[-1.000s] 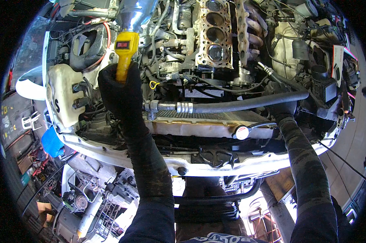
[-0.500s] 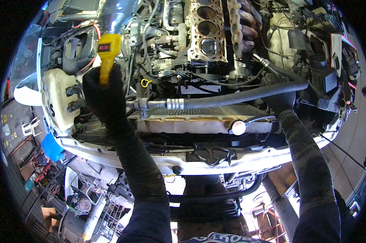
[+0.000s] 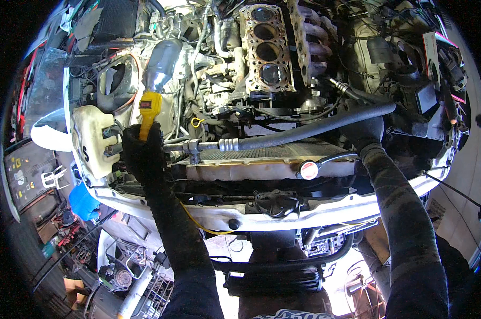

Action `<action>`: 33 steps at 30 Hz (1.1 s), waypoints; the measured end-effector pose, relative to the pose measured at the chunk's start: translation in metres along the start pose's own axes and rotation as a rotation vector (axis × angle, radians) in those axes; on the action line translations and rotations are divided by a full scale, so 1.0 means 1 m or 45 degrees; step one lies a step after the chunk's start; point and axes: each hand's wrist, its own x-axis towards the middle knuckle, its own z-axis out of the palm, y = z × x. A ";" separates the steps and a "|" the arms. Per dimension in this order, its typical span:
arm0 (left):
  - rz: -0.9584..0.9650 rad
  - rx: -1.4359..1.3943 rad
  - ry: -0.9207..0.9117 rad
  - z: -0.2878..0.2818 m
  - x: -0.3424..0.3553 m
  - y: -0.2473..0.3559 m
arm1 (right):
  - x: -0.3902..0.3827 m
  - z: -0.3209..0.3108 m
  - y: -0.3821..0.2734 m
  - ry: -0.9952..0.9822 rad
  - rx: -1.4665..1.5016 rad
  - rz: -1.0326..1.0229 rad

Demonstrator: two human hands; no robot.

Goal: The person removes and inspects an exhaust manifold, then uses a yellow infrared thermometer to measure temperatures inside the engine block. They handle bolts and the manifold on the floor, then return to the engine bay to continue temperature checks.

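Observation:
My gloved left hand (image 3: 142,149) is closed round the yellow handle (image 3: 150,109) of a work lamp with a long clear tube (image 3: 163,64), angled over the engine bay's left side beside a whitish fluid reservoir (image 3: 91,146). My gloved right hand (image 3: 364,130) is at the bay's right, under the bend of a thick black hose (image 3: 309,125); its fingers are hidden. The hose lies above the radiator (image 3: 261,170) and its cap (image 3: 308,170). Behind are an engine block with exposed cylinders (image 3: 267,50) and a manifold (image 3: 315,37).
The white front body edge (image 3: 267,223) runs across below my arms. A black box-like part (image 3: 426,98) sits at the right. At lower left are a blue object (image 3: 83,202), a white chair (image 3: 54,178), cardboard (image 3: 75,292) and cluttered metal parts.
My left hand and the lamp moved left, then slightly back right and lower, now showing more of the clear tube. The view has shifted a little. My right hand stays by the hose.

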 end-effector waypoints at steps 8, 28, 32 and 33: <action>-0.074 -0.058 0.070 0.008 0.010 -0.002 | 0.000 0.016 0.009 -0.019 0.051 0.023; -0.151 -0.266 0.325 0.006 -0.004 0.014 | -0.103 -0.093 0.023 -0.014 0.257 -0.102; -0.250 -0.303 0.233 0.003 -0.006 0.016 | -0.083 -0.148 -0.051 0.346 0.170 -0.773; -0.250 -0.288 0.236 0.005 -0.007 0.016 | -0.066 -0.154 -0.077 0.320 0.232 -0.825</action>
